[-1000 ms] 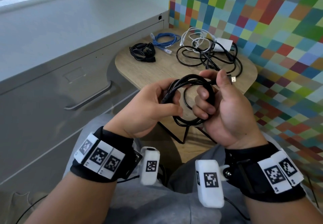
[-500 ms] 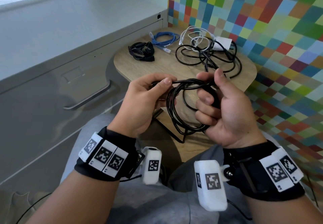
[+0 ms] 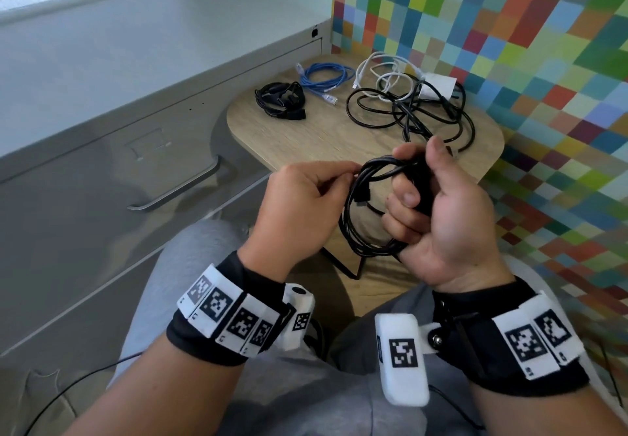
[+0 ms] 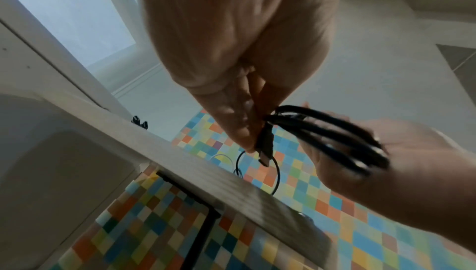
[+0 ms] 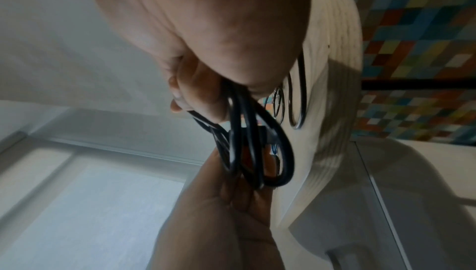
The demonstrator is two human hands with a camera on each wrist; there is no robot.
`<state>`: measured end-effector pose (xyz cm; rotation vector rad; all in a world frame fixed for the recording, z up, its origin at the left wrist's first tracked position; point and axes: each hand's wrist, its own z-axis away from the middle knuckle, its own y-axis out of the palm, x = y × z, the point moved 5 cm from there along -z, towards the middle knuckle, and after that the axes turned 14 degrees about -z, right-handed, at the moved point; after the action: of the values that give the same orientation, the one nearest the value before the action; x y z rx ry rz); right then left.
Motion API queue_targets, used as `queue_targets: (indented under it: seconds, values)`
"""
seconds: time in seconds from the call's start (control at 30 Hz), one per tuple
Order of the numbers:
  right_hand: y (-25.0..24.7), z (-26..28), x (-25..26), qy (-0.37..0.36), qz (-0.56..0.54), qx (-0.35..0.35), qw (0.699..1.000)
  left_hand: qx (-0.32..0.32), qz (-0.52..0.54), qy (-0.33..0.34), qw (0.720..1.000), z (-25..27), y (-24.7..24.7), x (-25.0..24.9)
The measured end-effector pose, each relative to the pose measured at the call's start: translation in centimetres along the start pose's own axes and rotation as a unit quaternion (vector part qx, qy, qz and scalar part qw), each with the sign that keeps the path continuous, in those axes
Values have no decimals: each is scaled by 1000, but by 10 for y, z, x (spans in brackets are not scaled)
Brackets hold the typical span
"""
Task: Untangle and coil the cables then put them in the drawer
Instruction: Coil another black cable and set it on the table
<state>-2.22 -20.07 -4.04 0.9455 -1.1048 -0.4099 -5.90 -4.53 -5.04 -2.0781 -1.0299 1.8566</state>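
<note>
A: What am I holding right now?

B: My right hand (image 3: 441,218) has its fingers curled through a black cable (image 3: 365,204) wound into several loops, gripping the bundle in front of my lap. My left hand (image 3: 299,204) pinches the loose end with its plug (image 4: 266,148) between thumb and fingertips, right at the top of the loops.

A: So how do I finish this coil well?

B: I judge the tail needs wrapping around the bundle and tucking through, so the loops cannot spring apart. I would keep the right grip firm on the loops, feed the plug with the left, and pull snug without kinking the cable near the plug.

A: And the rest?

B: On the tabletop (image 3: 306,136) beyond my hands lie a small black bundle (image 3: 280,99), a blue cable (image 3: 323,78) beside it, and a white cable (image 3: 380,75) mixed with a loose black tangle (image 3: 407,112). The tangle is not yet sorted.

A: The drawer?

B: The drawer (image 3: 102,180) sits to my left, its handle (image 3: 180,191) well apart from the coil, and it looks closed.
</note>
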Motion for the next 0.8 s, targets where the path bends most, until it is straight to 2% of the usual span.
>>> queue_targets:
  seconds: [0.1, 0.2, 0.27, 0.37, 0.57, 0.63, 0.7, 0.8]
  values:
    - [-2, -2, 4, -34, 11, 5, 999, 36, 79, -11, 996, 3, 3, -6]
    - [-4, -2, 5, -48, 31, 12, 998, 60, 96, -2, 994, 5, 10, -11]
    - [-5, -3, 6, -58, 55, 16, 997, 91, 155, -20, 984, 6, 16, -10]
    - [-5, -4, 9, -77, 87, 12, 993, 149, 334, -95, 926, 8, 18, -10]
    - [-8, -5, 4, -66, 93, -24, 993, 221, 427, -132, 867, 11, 21, -21]
    - [-8, -5, -1, -54, 100, -33, 993, 223, 456, -169, 845, 10, 21, -17]
    - [-9, -6, -2, -56, 115, -44, 991, 218, 457, -195, 840, 8, 18, -9]
    - [-7, -6, 1, -82, 138, -61, 985, 198, 428, -193, 860, 4, 13, -2]
